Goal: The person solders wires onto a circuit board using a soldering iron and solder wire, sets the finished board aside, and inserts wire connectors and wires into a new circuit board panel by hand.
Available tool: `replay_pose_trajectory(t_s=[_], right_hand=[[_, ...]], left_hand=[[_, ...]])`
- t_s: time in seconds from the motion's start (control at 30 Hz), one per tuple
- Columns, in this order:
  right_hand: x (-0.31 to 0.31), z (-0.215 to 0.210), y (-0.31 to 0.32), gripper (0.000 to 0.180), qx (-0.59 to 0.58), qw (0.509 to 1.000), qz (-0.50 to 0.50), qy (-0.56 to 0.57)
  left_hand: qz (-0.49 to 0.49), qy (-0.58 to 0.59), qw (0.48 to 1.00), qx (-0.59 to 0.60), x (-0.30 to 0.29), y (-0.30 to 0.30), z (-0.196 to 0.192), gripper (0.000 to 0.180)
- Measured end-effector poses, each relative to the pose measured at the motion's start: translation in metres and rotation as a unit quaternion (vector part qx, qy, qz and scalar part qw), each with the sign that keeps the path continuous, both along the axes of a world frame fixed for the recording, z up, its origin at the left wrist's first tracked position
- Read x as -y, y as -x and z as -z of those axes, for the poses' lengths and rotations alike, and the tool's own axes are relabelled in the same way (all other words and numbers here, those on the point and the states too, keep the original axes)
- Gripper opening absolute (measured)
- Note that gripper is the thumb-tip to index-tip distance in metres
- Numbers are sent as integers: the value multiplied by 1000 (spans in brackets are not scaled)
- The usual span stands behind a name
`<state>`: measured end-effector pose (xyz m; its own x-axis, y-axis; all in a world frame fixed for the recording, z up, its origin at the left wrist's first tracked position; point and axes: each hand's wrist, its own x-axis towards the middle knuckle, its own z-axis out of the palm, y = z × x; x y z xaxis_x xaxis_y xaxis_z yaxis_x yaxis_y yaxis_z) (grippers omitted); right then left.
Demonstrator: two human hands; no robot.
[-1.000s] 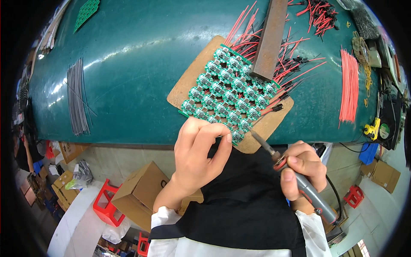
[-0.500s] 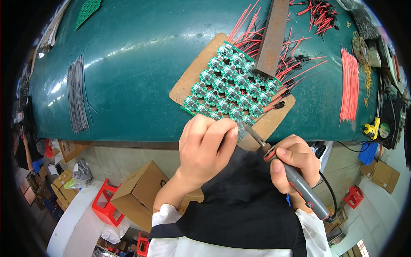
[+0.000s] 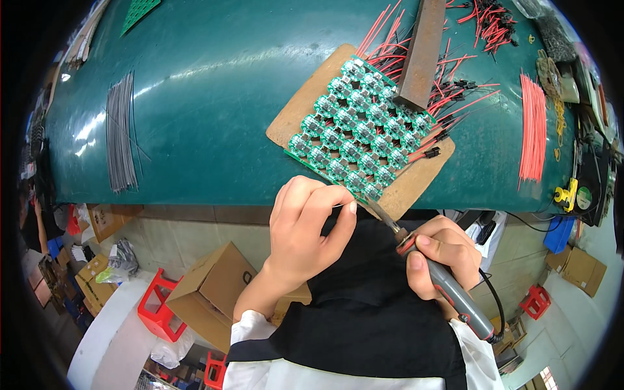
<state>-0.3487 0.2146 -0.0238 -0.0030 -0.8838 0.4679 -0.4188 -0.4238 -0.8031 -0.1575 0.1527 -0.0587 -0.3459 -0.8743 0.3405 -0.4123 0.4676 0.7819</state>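
My right hand (image 3: 445, 255) grips the grey and red handle of a soldering iron (image 3: 463, 296). Its metal tip points up and left to the near corner of a green circuit board panel (image 3: 351, 130) made of several round boards. Close to that tip, my left hand (image 3: 305, 227) is closed, thumb against forefinger; what it pinches is too thin to make out. Under the panel lies a brown board (image 3: 289, 117). A rusty metal bar (image 3: 419, 58) rests across the panel's far right part, and red and black wires (image 3: 390, 62) stick out beyond it.
Dark grey wires (image 3: 120, 133) lie in a bundle at the left of the green table (image 3: 208, 130); red wires (image 3: 532, 130) lie at the right. More wires with black connectors (image 3: 491, 26) are at the far right. A cardboard box (image 3: 211, 289) and red stool (image 3: 159, 305) stand below.
The pale haze at the iron's tip has gone. Panel and brown board sit slightly farther right and up in view. Both hands remain close to the panel's near corner.
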Motion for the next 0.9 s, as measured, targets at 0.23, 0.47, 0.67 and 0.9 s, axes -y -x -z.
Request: replay_pose_trajectory(t_s=[0.23,0.47,0.67,0.9], right_hand=[[2,3,-1,16,-3,1000,10,21],[16,-13,4,17,-30,999,-27,7],[25,-16,24,15,82,990,-53,-104],[43,-9,27,14,82,984,-108,-120]], left_hand=[[-1,47,999,0,1,5,10,24],[-47,15,999,-18,-9,3,4,25],[-73,18,997,0,-15,2,9,22],[-70,46,996,37,-10,6,8,20]])
